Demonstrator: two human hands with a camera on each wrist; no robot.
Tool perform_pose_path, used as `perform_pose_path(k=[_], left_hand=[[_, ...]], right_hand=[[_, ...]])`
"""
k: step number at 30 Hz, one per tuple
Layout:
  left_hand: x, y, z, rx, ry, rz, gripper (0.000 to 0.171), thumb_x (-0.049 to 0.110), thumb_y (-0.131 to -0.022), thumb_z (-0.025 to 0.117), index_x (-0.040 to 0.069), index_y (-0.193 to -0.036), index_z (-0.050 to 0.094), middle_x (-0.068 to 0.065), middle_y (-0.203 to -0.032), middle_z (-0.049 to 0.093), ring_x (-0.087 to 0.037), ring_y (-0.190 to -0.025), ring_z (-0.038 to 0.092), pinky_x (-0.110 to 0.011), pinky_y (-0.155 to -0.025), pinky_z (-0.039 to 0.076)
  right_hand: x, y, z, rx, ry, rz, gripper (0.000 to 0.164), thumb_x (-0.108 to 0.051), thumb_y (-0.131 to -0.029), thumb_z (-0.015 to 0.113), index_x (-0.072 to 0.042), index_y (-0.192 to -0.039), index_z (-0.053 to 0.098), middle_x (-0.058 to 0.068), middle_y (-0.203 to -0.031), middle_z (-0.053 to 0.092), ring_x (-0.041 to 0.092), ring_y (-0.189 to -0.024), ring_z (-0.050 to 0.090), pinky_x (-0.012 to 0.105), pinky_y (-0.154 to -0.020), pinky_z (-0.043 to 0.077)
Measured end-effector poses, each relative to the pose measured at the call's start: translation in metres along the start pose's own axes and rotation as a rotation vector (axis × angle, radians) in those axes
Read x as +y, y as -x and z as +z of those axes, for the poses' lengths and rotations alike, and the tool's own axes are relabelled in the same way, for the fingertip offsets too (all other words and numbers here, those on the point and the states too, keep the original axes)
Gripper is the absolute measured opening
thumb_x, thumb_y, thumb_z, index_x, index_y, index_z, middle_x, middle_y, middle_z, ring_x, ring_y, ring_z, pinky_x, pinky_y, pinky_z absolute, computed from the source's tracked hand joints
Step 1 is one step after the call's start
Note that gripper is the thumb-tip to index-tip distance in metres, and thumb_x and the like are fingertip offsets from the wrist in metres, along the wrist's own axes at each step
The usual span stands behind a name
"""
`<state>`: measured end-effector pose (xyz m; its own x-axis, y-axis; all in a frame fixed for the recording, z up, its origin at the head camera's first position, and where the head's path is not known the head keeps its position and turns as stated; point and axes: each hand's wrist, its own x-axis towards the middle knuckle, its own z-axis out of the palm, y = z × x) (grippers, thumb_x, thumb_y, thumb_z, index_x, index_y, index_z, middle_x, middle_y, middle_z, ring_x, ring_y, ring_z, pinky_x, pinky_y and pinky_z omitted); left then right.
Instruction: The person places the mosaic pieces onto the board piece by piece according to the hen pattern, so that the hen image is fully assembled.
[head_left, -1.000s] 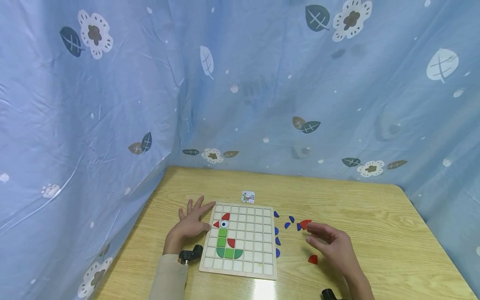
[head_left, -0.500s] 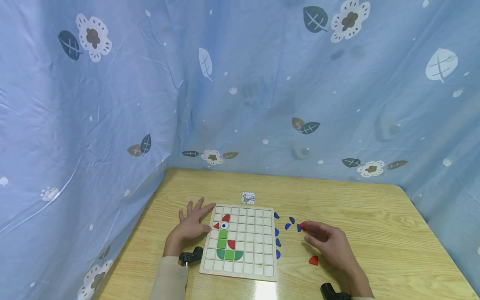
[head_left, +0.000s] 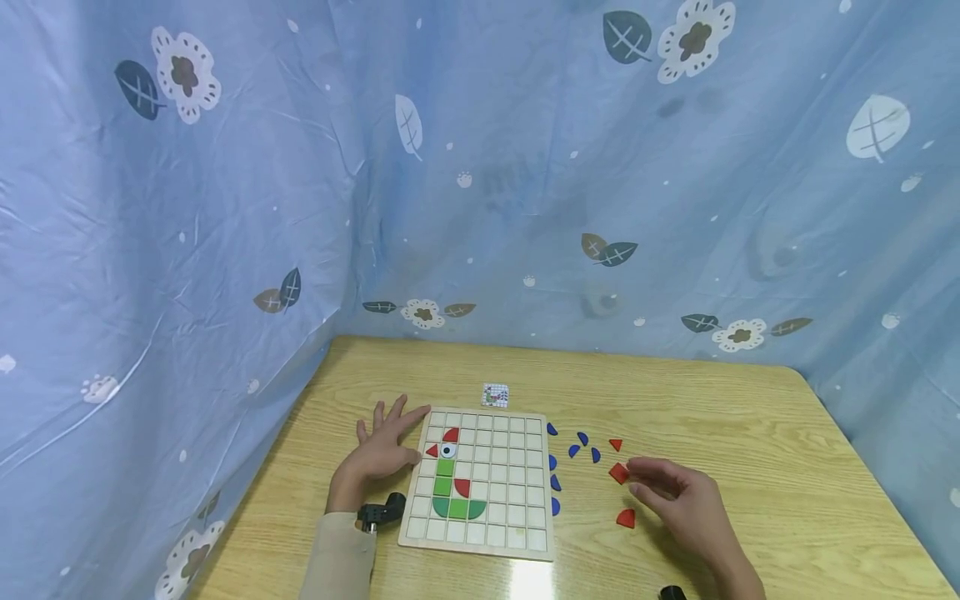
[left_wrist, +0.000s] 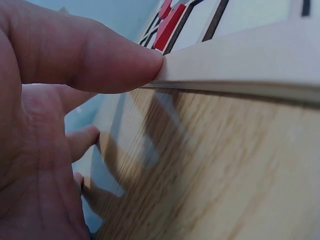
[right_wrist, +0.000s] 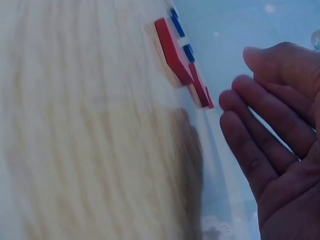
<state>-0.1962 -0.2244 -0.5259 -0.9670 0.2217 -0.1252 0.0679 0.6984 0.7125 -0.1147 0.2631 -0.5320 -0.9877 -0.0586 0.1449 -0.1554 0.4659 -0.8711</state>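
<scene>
Curtain (head_left: 112, 250), blue and printed with leaves and flowers, hangs at far left and runs round behind the surface (head_left: 787, 433). Next comes the left hand (head_left: 382, 454), its fingers spread, gripping nothing; the thumb touches the side edge of the board (head_left: 495, 529), and the index finger reaches its top left corner.

On the board, a red triangle (head_left: 432, 451) sits left of an eye tile (head_left: 447, 451), with a red quarter (head_left: 451, 434) above the tile. Green squares (head_left: 443, 487) run below it, down to a bottom row with green quarters (head_left: 476, 509) at either end (a second red quarter sits just above that row). A small picture card (head_left: 495, 395) lies beyond the board.

Four blue pieces (head_left: 552, 462) line the board's right edge, and three more lie a little farther right. Then come a loose triangle (head_left: 616, 445), a red square (head_left: 617, 472) and, nearest the person, a loose quarter (head_left: 626, 518).

The right hand (head_left: 678, 500) is rightmost, thumb and fingers parted, the grip holding nothing. The red square lies just off its fingertips (the right wrist view shows a gap), between the hand and the blue pieces.
</scene>
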Motion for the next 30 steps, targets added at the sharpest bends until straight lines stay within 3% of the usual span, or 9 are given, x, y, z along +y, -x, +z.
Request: perform_pose_path(k=[3, 7, 18, 30], left_hand=[[0.001, 0.000, -0.001, 0.002, 0.000, 0.000, 0.088, 0.005, -0.081, 0.073, 0.017, -0.165, 0.051, -0.025, -0.183, 0.010, -0.057, -0.166, -0.016, -0.082, -0.120, -0.022], [0.001, 0.000, -0.001, 0.006, -0.005, 0.003, 0.088, 0.005, -0.081, 0.073, 0.017, -0.165, 0.051, -0.026, -0.183, 0.010, -0.058, -0.166, -0.015, -0.082, -0.120, -0.021], [-0.002, 0.000, 0.001, -0.002, -0.005, 0.007, 0.088, 0.007, -0.082, 0.074, 0.019, -0.166, 0.050, -0.025, -0.183, 0.009, -0.057, -0.165, -0.017, -0.082, -0.120, -0.021], [-0.001, 0.000, 0.001, 0.010, 0.009, 0.007, 0.087, 0.005, -0.082, 0.074, 0.017, -0.165, 0.052, -0.026, -0.183, 0.010, -0.057, -0.165, -0.017, -0.082, -0.120, -0.021]], right_hand=[[0.001, -0.002, 0.000, 0.031, 0.036, 0.012, 0.034, -0.017, -0.095, 0.086, -0.007, -0.127, 0.080, 0.012, -0.122, 0.083, 0.000, -0.104, 0.078, 0.013, -0.086, 0.060], [0.000, -0.007, 0.002, 0.003, 0.076, 0.029, 0.038, -0.019, -0.094, 0.088, -0.008, -0.129, 0.079, 0.010, -0.122, 0.083, 0.001, -0.103, 0.078, 0.016, -0.086, 0.062], [-0.006, -0.023, 0.013, -0.091, 0.191, 0.035, 0.034, -0.009, -0.092, 0.087, -0.015, -0.125, 0.081, -0.001, -0.117, 0.083, 0.010, -0.099, 0.079, 0.023, -0.086, 0.062], [-0.003, -0.022, 0.014, -0.070, 0.223, 0.009, 0.036, 0.003, -0.090, 0.081, -0.016, -0.120, 0.082, -0.001, -0.116, 0.083, 0.016, -0.104, 0.081, 0.023, -0.087, 0.063]])
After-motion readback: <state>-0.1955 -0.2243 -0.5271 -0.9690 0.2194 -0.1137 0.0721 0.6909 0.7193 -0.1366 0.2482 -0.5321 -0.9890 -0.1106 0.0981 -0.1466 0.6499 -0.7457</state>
